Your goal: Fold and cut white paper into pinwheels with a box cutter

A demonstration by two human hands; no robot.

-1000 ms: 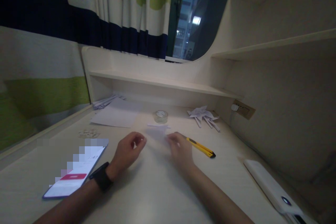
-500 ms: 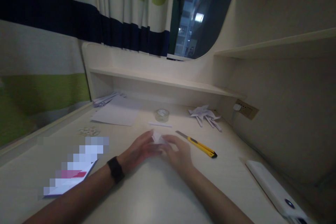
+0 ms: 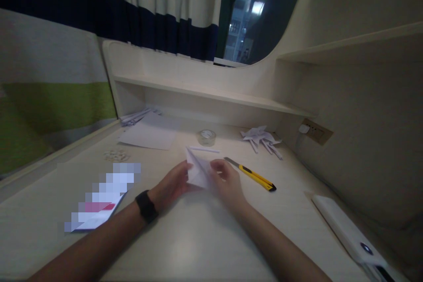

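1. The folded paper (image 3: 197, 171) is white and pointy. It sits in the middle of the desk (image 3: 198, 238), a bit toward the back edge, held between both hands.
2. The left hand (image 3: 173, 185) holds the paper's left side. Its fingers are close together under and along the paper, with the thumb up by the edge.
3. The right hand (image 3: 228, 183) pinches the paper's right side with its thumb and bent fingers.
4. To fold well, I think both hands should hold the paper still and line the edges up before pressing.
5. Then a fingertip can rub along the fold so it gets sharp. Go slowly, because thin paper tears and bends in the wrong spot.
6. The yellow cutter knife (image 3: 253, 175) lies just to the right of the right hand, with its blade end pointing toward the hand. Keep fingers away from it.
7. A thin paper strip (image 3: 204, 149) and a tape roll (image 3: 207, 136) lie behind the hands, toward the back edge.
8. A phone (image 3: 99, 207) lies near the left edge.
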